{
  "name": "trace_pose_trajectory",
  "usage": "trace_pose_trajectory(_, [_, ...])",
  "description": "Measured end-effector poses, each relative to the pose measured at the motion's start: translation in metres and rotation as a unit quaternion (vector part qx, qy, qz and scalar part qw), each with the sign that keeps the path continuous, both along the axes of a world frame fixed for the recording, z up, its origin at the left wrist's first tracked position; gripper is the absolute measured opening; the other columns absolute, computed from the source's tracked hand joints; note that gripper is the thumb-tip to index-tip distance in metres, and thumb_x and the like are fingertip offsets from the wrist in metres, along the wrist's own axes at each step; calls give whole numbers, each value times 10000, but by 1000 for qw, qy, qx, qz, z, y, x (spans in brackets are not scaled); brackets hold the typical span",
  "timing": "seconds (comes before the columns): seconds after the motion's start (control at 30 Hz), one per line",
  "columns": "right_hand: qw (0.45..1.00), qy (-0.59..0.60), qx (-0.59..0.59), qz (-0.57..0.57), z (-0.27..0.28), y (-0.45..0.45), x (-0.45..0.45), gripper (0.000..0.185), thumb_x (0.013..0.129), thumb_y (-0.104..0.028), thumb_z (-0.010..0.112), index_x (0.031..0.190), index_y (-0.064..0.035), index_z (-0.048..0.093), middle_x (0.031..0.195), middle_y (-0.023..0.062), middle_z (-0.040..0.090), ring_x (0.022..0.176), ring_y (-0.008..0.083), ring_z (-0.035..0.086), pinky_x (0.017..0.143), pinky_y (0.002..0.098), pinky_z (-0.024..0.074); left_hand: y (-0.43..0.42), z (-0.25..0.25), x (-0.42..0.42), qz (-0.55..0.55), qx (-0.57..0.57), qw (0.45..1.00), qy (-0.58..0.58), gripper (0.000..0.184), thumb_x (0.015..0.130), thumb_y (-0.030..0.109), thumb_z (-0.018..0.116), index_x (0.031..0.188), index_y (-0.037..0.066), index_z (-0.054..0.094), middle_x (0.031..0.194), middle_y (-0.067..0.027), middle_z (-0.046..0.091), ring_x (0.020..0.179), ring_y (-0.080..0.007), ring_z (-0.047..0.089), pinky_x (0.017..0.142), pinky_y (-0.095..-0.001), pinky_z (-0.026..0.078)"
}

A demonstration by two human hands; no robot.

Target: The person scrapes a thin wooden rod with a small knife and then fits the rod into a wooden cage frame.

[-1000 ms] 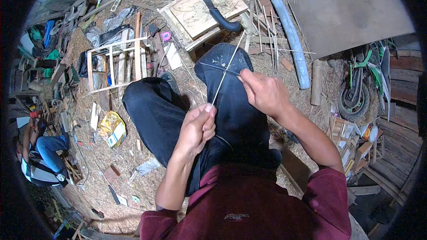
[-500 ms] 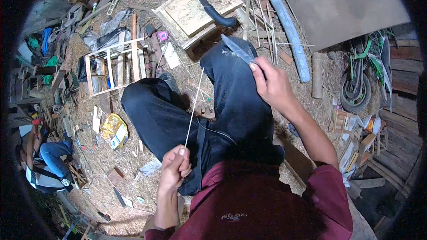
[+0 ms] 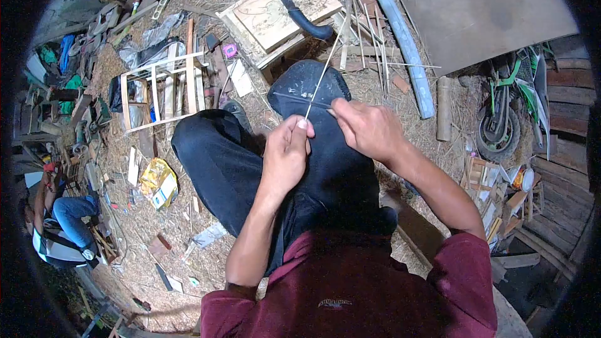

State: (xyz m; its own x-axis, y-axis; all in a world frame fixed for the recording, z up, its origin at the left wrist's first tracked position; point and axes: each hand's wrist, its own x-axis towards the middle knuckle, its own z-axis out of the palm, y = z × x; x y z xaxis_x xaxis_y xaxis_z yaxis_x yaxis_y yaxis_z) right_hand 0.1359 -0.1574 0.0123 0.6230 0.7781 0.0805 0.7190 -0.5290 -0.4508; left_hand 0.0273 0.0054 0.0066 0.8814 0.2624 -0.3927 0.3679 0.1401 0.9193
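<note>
My left hand (image 3: 287,153) is closed on the lower end of a thin pale wooden stick (image 3: 323,75), which slants up and to the right above my knee. A knife is gripped in my right hand (image 3: 372,131); its dark blade (image 3: 294,99) points left across the knee of my dark trousers (image 3: 338,150). Blade and stick cross just above my left fingertips, but I cannot tell whether they touch. Most of the knife's handle is hidden by my fingers.
Ahead lies a wooden block (image 3: 263,19) with a dark curved tool (image 3: 297,15) on it. A slatted wooden frame (image 3: 156,91) stands left. Rightward are a grey pole (image 3: 404,44), a flat board (image 3: 488,12) and a motorbike (image 3: 507,106). Another person (image 3: 72,216) sits far left.
My left hand has moved up and right with the stick, bringing it over the knee. My right hand has come lower and left, and the knife blade now lies nearly level across the stick.
</note>
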Motion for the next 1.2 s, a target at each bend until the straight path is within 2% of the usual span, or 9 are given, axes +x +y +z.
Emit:
trace_pose_trajectory(0.1, [1000,4,6,-31,-3,1,4,111,942,-222,539,1000,-129,519,746,169,639,641,412,629,528,513,498,-3,-6,-18,0,2,1000,-10,317,1041,226,424,806,48,541,553,56,401,498,-30,348,465,-230,274])
trace_pose_trajectory(0.57, [991,15,10,-132,2,0,12,117,953,-193,537,990,-84,516,772,202,644,706,418,641,562,503,492,11,23,-130,-6,-77,991,108,294,1047,231,425,831,64,533,527,52,402,456,-39,333,444,-226,257])
trace_pose_trajectory(0.67, [972,117,126,-158,-5,-4,11,136,974,-186,537,988,-50,542,723,218,613,677,410,644,547,466,471,10,21,-117,32,-208,976,62,280,1048,247,430,857,65,523,550,55,373,449,-35,288,423,-223,221])
trace_pose_trajectory(0.77, [953,146,196,-179,4,-4,13,159,987,-183,536,987,-27,565,665,210,576,636,383,648,534,431,448,11,27,-82,38,-348,936,33,270,1049,257,419,871,70,496,557,64,309,423,-37,244,398,-223,192])
trace_pose_trajectory(0.8, [957,121,201,-169,7,-6,14,171,991,-190,531,998,-23,571,636,184,559,591,338,644,527,400,447,11,27,-70,37,-375,926,27,260,1048,250,415,875,72,493,556,66,304,414,-37,234,391,-222,186])
trace_pose_trajectory(0.93, [965,80,188,-164,20,-10,21,177,995,-196,525,982,-26,569,625,163,545,547,292,619,511,380,435,11,16,-39,24,-476,879,2,226,1044,217,404,891,76,491,552,67,303,390,-35,217,373,-216,174])
trace_pose_trajectory(1.03, [965,118,189,-138,20,-8,18,179,984,-219,541,985,-46,585,645,166,581,563,328,626,507,409,454,11,11,-30,24,-511,859,-4,203,1039,194,397,905,73,492,550,65,307,382,-32,219,365,-213,171])
trace_pose_trajectory(1.13, [992,15,127,6,2,-4,12,167,964,-242,561,973,-77,585,673,167,614,596,371,628,509,456,480,12,6,-27,34,-508,860,21,185,1034,180,401,930,66,503,550,63,308,376,-32,226,362,-208,178])
trace_pose_trajectory(1.2, [997,-1,77,12,1,-2,7,156,950,-249,572,963,-93,575,688,168,623,615,391,623,520,480,492,11,3,-26,44,-505,861,32,193,1036,192,406,945,60,513,551,62,313,374,-34,226,359,-207,183])
